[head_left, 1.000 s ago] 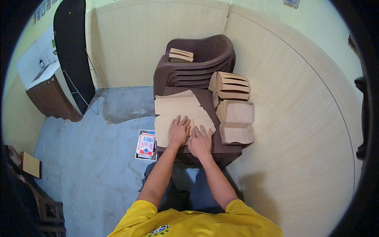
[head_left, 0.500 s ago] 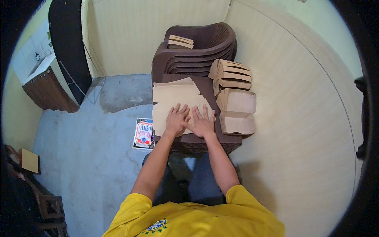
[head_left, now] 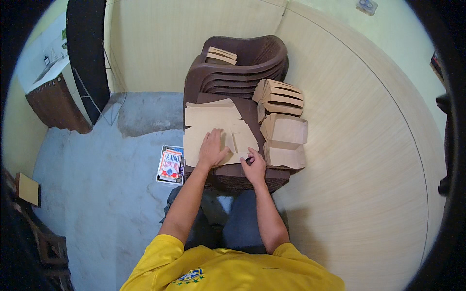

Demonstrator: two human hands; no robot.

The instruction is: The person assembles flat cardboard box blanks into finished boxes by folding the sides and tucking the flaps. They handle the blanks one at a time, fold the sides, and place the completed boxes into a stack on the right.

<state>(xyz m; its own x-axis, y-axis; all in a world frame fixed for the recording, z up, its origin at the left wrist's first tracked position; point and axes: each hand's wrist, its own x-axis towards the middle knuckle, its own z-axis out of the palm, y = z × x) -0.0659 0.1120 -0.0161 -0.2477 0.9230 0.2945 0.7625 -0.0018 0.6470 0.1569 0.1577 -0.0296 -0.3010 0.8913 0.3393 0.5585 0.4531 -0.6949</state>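
The left hand [head_left: 212, 148] lies flat on brown card [head_left: 213, 128]. The right hand [head_left: 254, 167] rests at its edge.

A brown plastic stool [head_left: 272, 178] bears flat cardboard sheets [head_left: 213, 126] (unfolded) beside folded boxes [head_left: 285, 140].

Flat cardboard sheets [head_left: 213, 127] and folded cardboard boxes [head_left: 284, 140]: plain tan. Stacked plastic chairs [head_left: 242, 63] dk brown w/ ribbed backs; floor [head_left: 97, 194] mottled grey-blue. Shirt [head_left: 228, 269] bright yellow w/ green crest, card box [head_left: 170, 164] red/white/blue.
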